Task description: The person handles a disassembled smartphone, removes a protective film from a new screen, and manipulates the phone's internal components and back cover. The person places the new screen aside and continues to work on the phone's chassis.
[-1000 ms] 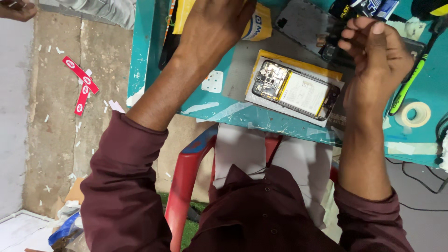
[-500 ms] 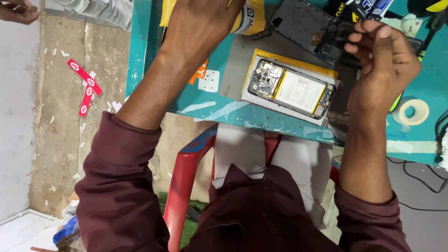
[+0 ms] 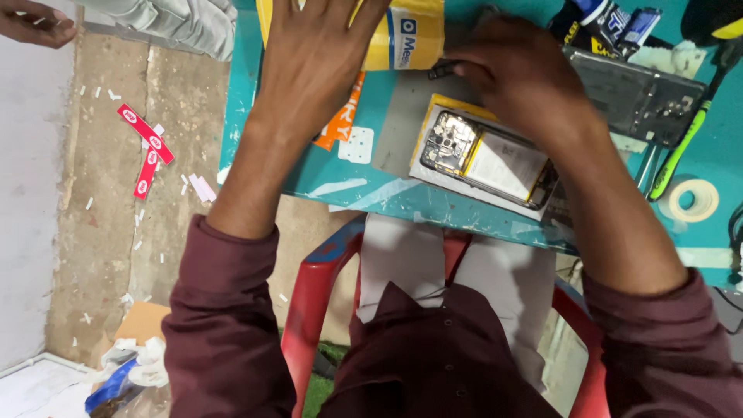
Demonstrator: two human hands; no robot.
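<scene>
An opened phone (image 3: 487, 159), its battery and circuit board showing, lies on a grey mat (image 3: 402, 124) on the teal table (image 3: 271, 131). My left hand (image 3: 317, 66) rests flat, fingers apart, on a yellow packet (image 3: 406, 35) at the table's far side. Just above the phone, my right hand (image 3: 518, 77) has its fingertips pinched on a small dark piece (image 3: 443, 70). The phone's dark back cover (image 3: 642, 97) lies to the right, apart from both hands.
A green-handled screwdriver (image 3: 681, 151), a white tape roll (image 3: 693, 200) and small boxes (image 3: 619, 23) crowd the table's right end. I sit on a red plastic chair (image 3: 317, 286). Red strips (image 3: 147, 147) litter the floor. Another person's hand (image 3: 31, 22) shows top left.
My right hand has moved left from the right end of the table to just above the phone. The back cover it was at now lies uncovered. My left hand stays on the yellow packet.
</scene>
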